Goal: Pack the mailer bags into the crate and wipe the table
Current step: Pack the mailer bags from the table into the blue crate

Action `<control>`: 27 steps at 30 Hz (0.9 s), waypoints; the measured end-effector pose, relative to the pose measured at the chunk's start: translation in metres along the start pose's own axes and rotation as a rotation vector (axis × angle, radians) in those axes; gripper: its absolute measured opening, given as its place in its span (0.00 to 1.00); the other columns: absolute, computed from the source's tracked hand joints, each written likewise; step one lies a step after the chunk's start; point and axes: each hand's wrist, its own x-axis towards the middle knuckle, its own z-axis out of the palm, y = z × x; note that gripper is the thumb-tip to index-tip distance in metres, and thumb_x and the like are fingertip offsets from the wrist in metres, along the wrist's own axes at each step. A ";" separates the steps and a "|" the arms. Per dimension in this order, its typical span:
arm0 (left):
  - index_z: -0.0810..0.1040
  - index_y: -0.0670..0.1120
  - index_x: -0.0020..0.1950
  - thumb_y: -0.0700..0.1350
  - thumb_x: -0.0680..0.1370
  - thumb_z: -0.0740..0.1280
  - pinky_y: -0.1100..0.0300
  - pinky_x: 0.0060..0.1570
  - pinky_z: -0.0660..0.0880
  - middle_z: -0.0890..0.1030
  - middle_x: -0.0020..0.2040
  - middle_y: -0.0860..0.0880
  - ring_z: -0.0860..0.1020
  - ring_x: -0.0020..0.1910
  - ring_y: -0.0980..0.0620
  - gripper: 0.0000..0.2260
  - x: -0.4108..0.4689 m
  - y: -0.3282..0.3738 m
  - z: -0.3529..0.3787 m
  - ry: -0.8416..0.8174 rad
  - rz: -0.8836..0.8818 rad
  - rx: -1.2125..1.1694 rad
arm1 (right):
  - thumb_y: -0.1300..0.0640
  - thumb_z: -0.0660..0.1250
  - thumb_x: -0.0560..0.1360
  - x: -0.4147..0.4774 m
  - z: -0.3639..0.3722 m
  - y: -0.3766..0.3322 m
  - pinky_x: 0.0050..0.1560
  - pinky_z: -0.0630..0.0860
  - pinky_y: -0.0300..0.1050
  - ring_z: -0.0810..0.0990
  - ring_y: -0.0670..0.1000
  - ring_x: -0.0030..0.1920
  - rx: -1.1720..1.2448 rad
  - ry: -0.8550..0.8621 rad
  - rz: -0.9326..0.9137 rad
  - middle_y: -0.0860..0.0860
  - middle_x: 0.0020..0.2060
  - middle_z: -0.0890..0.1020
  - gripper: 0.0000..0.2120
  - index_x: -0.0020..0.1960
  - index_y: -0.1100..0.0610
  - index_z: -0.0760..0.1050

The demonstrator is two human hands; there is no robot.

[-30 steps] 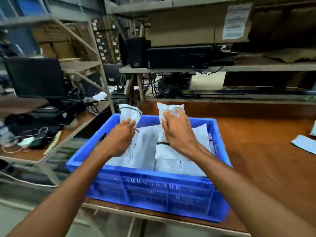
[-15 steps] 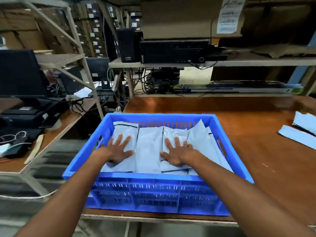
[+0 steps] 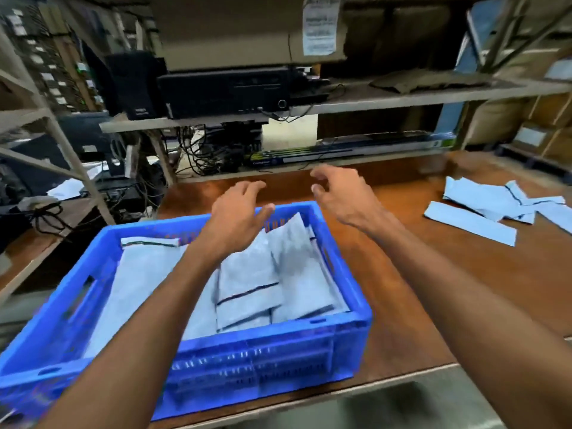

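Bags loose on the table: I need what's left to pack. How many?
3 bags visible, right of the crate: one nearest, one behind it, one at the picture's edge. They overlap, so more may hide.

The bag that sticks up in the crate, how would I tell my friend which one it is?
Find the blue crate on the brown table. Inside, near its far right corner, one pale bag leans up above the flat ones.

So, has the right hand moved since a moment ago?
Yes. The right hand left the bags in the crate and now hovers past its far right corner, over the table.
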 end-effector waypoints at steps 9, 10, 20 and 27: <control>0.71 0.50 0.71 0.55 0.77 0.64 0.45 0.65 0.70 0.74 0.68 0.44 0.72 0.67 0.40 0.23 0.087 0.277 0.186 -0.375 0.174 -0.077 | 0.52 0.62 0.72 -0.074 -0.061 0.302 0.51 0.79 0.52 0.81 0.62 0.49 -0.134 -0.030 0.442 0.57 0.46 0.85 0.11 0.46 0.53 0.81; 0.72 0.50 0.70 0.56 0.77 0.64 0.45 0.66 0.70 0.74 0.68 0.43 0.72 0.67 0.40 0.23 0.091 0.299 0.212 -0.417 0.177 -0.085 | 0.55 0.64 0.73 -0.085 -0.063 0.338 0.51 0.78 0.51 0.81 0.61 0.49 -0.139 -0.079 0.470 0.57 0.47 0.85 0.08 0.45 0.54 0.82; 0.56 0.51 0.79 0.60 0.81 0.59 0.42 0.73 0.55 0.56 0.80 0.47 0.56 0.78 0.44 0.30 0.201 0.453 0.406 -0.610 0.180 -0.119 | 0.54 0.66 0.73 -0.051 -0.071 0.588 0.62 0.74 0.53 0.76 0.61 0.62 -0.123 -0.254 0.502 0.59 0.63 0.78 0.25 0.70 0.56 0.71; 0.39 0.60 0.79 0.68 0.79 0.45 0.37 0.74 0.40 0.41 0.81 0.50 0.40 0.79 0.41 0.32 0.233 0.473 0.488 -0.679 0.269 0.071 | 0.40 0.54 0.80 0.029 -0.054 0.652 0.69 0.62 0.66 0.57 0.62 0.76 -0.321 -0.299 0.314 0.52 0.79 0.53 0.31 0.79 0.44 0.48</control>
